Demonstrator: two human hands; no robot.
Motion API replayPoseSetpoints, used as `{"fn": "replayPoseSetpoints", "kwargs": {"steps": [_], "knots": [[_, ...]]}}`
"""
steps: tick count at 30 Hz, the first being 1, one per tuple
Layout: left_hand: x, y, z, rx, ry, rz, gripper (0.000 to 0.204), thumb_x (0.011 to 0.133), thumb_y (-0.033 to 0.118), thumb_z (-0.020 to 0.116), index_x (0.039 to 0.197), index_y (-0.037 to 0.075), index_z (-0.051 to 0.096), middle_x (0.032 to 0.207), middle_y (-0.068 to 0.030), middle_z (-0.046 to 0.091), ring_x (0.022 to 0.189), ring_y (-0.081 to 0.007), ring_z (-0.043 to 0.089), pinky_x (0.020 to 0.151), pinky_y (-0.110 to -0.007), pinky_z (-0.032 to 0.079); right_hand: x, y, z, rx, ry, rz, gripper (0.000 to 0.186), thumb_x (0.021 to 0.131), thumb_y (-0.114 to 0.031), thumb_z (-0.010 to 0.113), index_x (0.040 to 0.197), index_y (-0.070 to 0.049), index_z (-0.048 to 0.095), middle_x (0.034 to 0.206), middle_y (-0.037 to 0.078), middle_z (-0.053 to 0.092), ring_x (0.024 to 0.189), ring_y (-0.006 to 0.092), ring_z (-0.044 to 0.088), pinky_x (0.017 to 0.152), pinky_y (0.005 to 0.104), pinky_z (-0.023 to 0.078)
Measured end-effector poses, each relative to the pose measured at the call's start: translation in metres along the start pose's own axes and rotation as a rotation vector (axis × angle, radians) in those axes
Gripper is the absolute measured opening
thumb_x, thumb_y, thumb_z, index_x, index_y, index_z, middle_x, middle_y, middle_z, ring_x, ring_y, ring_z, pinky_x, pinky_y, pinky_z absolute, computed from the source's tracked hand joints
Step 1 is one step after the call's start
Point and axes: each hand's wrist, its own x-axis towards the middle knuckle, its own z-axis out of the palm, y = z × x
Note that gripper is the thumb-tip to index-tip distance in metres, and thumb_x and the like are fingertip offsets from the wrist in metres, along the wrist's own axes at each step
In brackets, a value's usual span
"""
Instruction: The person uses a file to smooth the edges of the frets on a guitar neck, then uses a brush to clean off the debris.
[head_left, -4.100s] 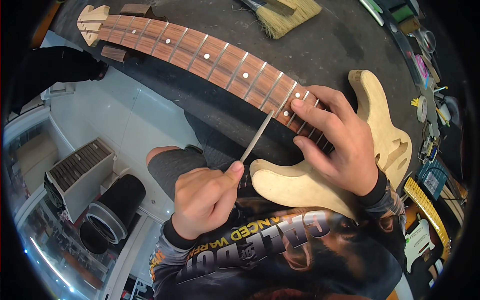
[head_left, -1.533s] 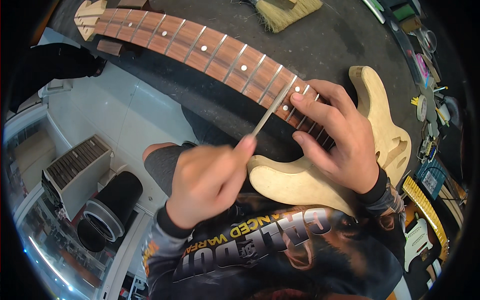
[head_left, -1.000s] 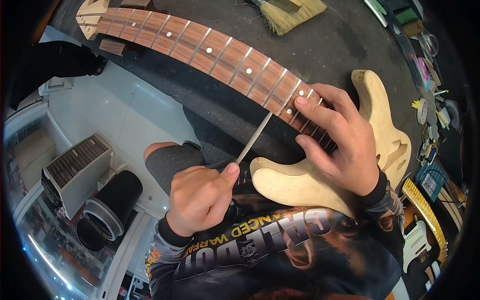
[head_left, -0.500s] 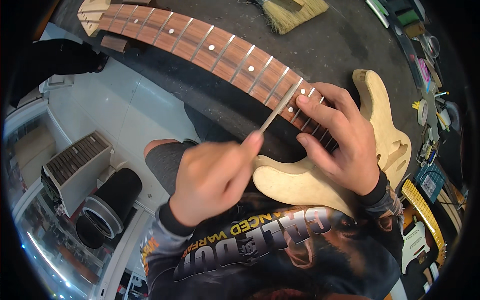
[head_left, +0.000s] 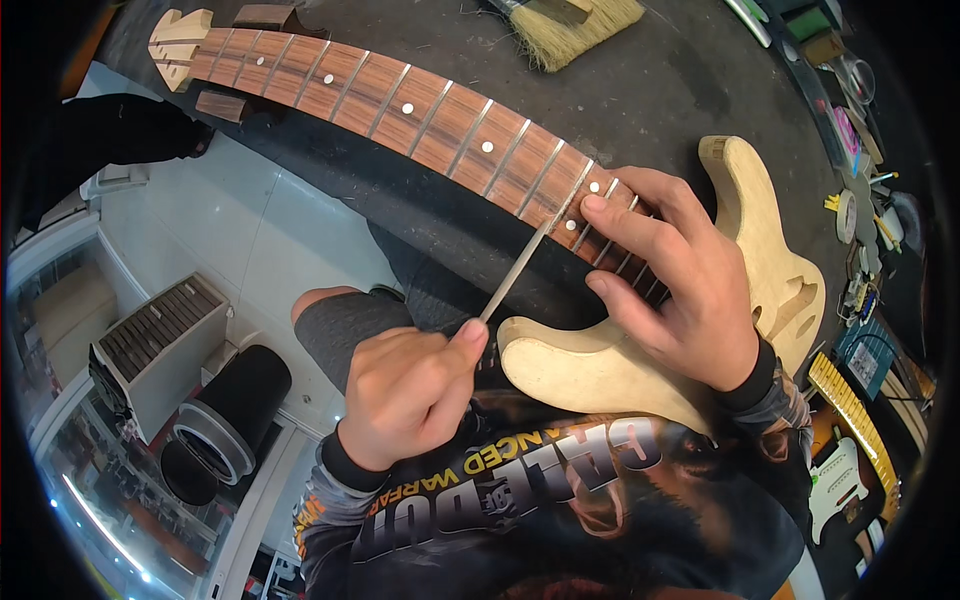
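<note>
An electric guitar's neck [head_left: 440, 120] runs from the upper left to the middle, with a brown wooden fretboard, metal frets and white dot inlays. It meets a bare, pale wooden guitar body [head_left: 570, 365] near my lap. My left hand [head_left: 410, 390] is closed around the end of a thin metal file [head_left: 515, 275]. The file slants up to the fretboard's near edge, its tip in line with one fret by the double dots. My right hand [head_left: 690, 260] grips the neck's body end, thumb at the near edge and fingertips on the wood beside the dots.
Wooden blocks [head_left: 222, 106] sit by the neck near the pale headstock [head_left: 182, 50]. A straw brush [head_left: 580, 30] lies on the dark workbench [head_left: 640, 110]. Tape [head_left: 846, 216] and small tools line the right side. Another guitar [head_left: 838, 485] stands at lower right; a black bin [head_left: 235, 410] is on the floor.
My left hand has drawn back down and to the left, pulling the file from across the fretboard to its near edge. The neck sits slightly farther left in view; my right hand keeps its hold.
</note>
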Motion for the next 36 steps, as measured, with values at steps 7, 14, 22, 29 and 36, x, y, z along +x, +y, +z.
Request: {"fn": "replayPoseSetpoints", "kwargs": {"steps": [7,14,22,29,36], "knots": [[0.045,0.001,-0.005,-0.117,0.25,0.11,0.036,0.093,-0.012,0.08,0.129,-0.008,0.073,0.084,-0.0099,0.076,0.061,-0.0183,0.068,0.059,-0.033,0.055,0.002,-0.001,0.0,-0.019,0.007,-0.013,0.064,0.085,-0.011,0.091,0.146,-0.016,0.073,0.138,0.012,0.071,0.1,0.032,0.077,0.08,0.0411,0.064],[-0.003,-0.025,-0.026,-0.539,0.539,-0.041,0.039,0.119,0.013,0.059,0.152,-0.005,0.048,0.065,-0.0012,0.052,0.052,-0.0096,0.041,0.059,-0.031,0.035,0.002,-0.013,-0.004,-0.09,0.016,0.018,0.058,0.09,-0.015,0.088,0.145,-0.012,0.072,0.143,0.016,0.069,0.115,0.0333,0.074,0.097,0.0459,0.06],[-0.084,-0.114,-0.014,-0.469,0.816,-0.477,0.039,0.113,0.007,0.067,0.149,0.0,0.05,0.067,0.0017,0.05,0.055,-0.0076,0.041,0.057,-0.029,0.033,0.114,0.051,-0.037,-0.368,0.124,-0.148,0.052,0.102,-0.026,0.08,0.149,-0.009,0.065,0.139,0.017,0.068,0.132,0.0414,0.065,0.111,0.0483,0.055],[-0.192,-0.18,0.039,-0.669,0.931,-0.871,0.03,0.111,0.007,0.071,0.137,0.002,0.057,0.069,0.0039,0.052,0.053,-0.0056,0.042,0.049,-0.026,0.033,0.182,0.085,-0.04,-0.433,-0.356,0.195,0.107,0.094,-0.051,0.091,0.176,-0.007,0.038,0.167,0.032,0.051,0.158,0.0462,0.05,0.13,0.0468,0.042],[-0.197,-0.208,0.04,-0.619,0.905,-0.855,0.03,0.11,0.009,0.073,0.135,0.002,0.058,0.07,0.0041,0.053,0.053,-0.0062,0.044,0.048,-0.026,0.032,0.198,0.104,-0.057,-0.159,-0.28,0.46,0.084,0.098,-0.034,0.086,0.166,-0.002,0.048,0.135,0.017,0.07,0.125,0.0261,0.068,0.101,0.0377,0.056]]}}
